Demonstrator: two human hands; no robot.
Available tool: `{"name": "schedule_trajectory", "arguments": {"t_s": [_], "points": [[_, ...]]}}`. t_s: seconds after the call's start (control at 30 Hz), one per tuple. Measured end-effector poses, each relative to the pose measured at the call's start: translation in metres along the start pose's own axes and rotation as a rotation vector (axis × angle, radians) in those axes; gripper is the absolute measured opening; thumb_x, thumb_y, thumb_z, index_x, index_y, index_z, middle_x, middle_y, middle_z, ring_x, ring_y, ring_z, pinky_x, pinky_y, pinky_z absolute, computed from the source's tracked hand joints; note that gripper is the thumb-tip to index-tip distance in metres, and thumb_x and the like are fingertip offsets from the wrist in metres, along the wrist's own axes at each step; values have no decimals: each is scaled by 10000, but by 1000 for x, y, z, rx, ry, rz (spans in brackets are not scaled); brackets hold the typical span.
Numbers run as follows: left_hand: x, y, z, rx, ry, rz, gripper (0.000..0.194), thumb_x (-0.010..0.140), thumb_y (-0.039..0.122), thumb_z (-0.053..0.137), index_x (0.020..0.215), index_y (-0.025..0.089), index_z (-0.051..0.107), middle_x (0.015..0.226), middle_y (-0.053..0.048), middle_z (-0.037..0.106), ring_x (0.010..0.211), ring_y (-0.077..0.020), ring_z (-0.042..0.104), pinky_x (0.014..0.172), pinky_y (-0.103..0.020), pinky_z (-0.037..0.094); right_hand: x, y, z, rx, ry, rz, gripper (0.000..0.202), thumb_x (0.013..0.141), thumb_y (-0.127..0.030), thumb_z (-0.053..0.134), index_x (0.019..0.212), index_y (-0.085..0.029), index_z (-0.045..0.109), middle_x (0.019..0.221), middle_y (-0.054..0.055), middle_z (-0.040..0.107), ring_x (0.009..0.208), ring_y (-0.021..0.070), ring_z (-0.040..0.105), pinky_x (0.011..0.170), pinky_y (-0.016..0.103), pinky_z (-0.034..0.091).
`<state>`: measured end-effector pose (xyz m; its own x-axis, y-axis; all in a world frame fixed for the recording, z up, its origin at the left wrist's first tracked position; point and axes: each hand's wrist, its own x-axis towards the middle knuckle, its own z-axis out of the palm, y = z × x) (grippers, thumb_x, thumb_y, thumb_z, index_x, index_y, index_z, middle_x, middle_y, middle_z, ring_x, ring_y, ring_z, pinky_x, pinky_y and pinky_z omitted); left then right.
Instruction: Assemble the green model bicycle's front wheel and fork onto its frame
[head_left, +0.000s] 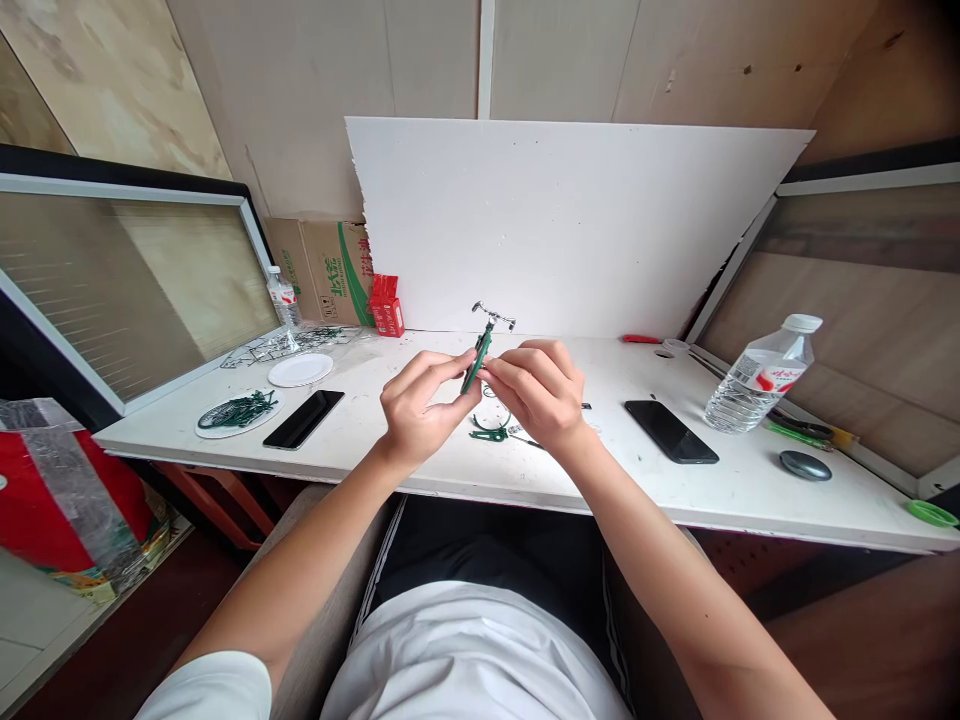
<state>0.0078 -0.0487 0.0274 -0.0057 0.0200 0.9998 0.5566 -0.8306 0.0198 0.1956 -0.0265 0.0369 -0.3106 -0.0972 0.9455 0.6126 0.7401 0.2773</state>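
I judge the step in hand to be fine two-handed work on the green model piece (480, 358), held above the middle of the desk (600, 475) with its silver bar (493, 316) uppermost. The left hand (421, 405) is clamped on the piece, thumb opposing fingers. The right hand (544, 390) has its fingertips drawn together against the lower right side; I cannot tell whether they pinch the piece itself or a smaller part.

In my judgement, the next move calls for a firm left grip and light right fingertip pressure, with the piece kept tilted as it is.

Surface: loose green parts (491, 434) lie below the hands, towards the front edge. Near the left end I note a pile of green parts (238, 410), a white plate (300, 370) and a phone (304, 419). Towards the right end are a dark phone (671, 432), a water bottle (761, 385) and a grey oval object (805, 465).

Room: a white board (585, 230) stands along the back edge; a carton (315, 265) and a red box (387, 305) occupy the back left corner.
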Motion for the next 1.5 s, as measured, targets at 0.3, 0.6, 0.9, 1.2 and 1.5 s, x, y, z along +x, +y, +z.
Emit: {"name": "schedule_trajectory", "arguments": {"t_s": [0.3, 0.6, 0.9, 1.2, 1.5], "points": [[0, 7, 6, -49, -19, -75, 231, 885, 165, 794, 1107, 231, 787, 873, 2, 745, 748, -124, 700, 736, -267, 602, -2, 3, 4, 121, -51, 182, 57, 1003, -343, 708, 1017, -313, 755, 874, 52, 725, 837, 236, 648, 754, 428, 534], [-2, 15, 10, -118, -69, -249, 153, 883, 237, 802, 1034, 213, 805, 855, -9, 743, 726, -121, 693, 738, -269, 631, 14, -11, 1, 418, 1, 435, 267, 1038, -370, 641, 802, -248, 662, 758, 31, 671, 758, 199, 606, 686, 400, 520], [-3, 11, 12, -309, -141, -477, 178, 851, 249, 823, 1013, 175, 810, 928, -44, 758, 767, -137, 735, 759, -278, 677, 10, -7, 0, 522, -128, 618, 351, 1080, -474, 550, 839, -252, 677, 840, 37, 680, 852, 198, 614, 704, 366, 524], [-6, 0, 15, -343, -171, -550, 172, 831, 231, 825, 990, 167, 807, 916, -48, 765, 745, -141, 753, 747, -271, 681, 2, 1, 7, 610, -274, 739, 363, 1064, -542, 552, 917, -239, 690, 950, 49, 717, 952, 203, 651, 729, 338, 541], [-9, -6, 17, -307, -186, -538, 185, 828, 228, 818, 1002, 167, 809, 904, -53, 768, 739, -147, 754, 733, -277, 685, -2, 6, 9, 664, -350, 781, 393, 1058, -578, 540, 972, -226, 690, 1008, 62, 727, 975, 202, 665, 720, 322, 554]]}}
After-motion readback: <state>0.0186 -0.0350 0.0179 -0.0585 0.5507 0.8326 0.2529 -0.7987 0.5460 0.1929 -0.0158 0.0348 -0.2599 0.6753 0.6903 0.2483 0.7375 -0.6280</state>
